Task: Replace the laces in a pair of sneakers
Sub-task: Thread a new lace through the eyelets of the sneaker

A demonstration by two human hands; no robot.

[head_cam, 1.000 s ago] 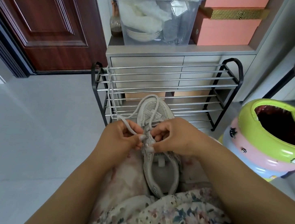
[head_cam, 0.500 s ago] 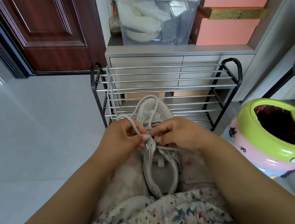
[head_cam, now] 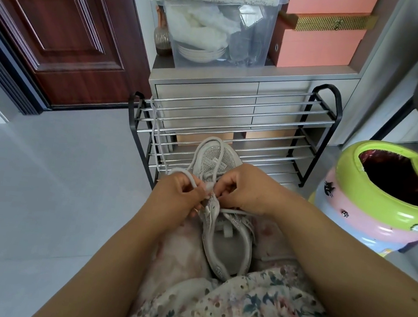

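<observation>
A grey sneaker is held on the lap, toe pointing away toward the shoe rack, heel nearest the body. A pale lace is looped over the toe, and one length of it crosses the tongue toward the right. The lace is pinched by the left hand, fingers curled round a bend of it just left of the eyelets; the right hand is curled at the eyelet row, its fingertips pinching something small there (whether the lace tip or an eyelet edge cannot be told).

Compared with a second ago, the loop over the toe has been drawn a little wider and a strand now lies taut across the tongue below the right hand, where none was seen before. This is judged to mean that another eyelet has just been passed and slack is being taken up, with the upper eyelets not yet threaded.

Beyond the rack stand a clear storage bin and pink boxes; a green-rimmed wastebasket stands at the right.
</observation>
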